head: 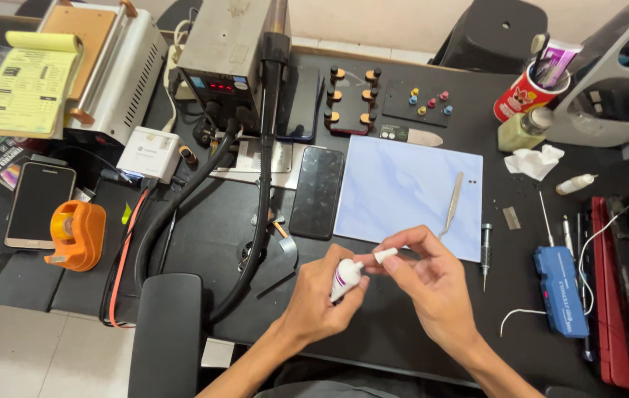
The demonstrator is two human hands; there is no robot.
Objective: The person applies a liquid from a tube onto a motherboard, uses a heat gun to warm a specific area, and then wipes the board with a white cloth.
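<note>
Left hand (314, 298) grips a little white glue tube (345, 278) just over the black bench (373, 332), right hand (425, 276) pinching its white cap (386, 255) at the tip, near a blue mat (403, 188).

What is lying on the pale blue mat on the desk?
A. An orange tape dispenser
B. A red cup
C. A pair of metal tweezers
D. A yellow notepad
C. A pair of metal tweezers lies on the right part of the pale blue mat, just beyond the right hand; nothing else large rests on the mat.
</note>
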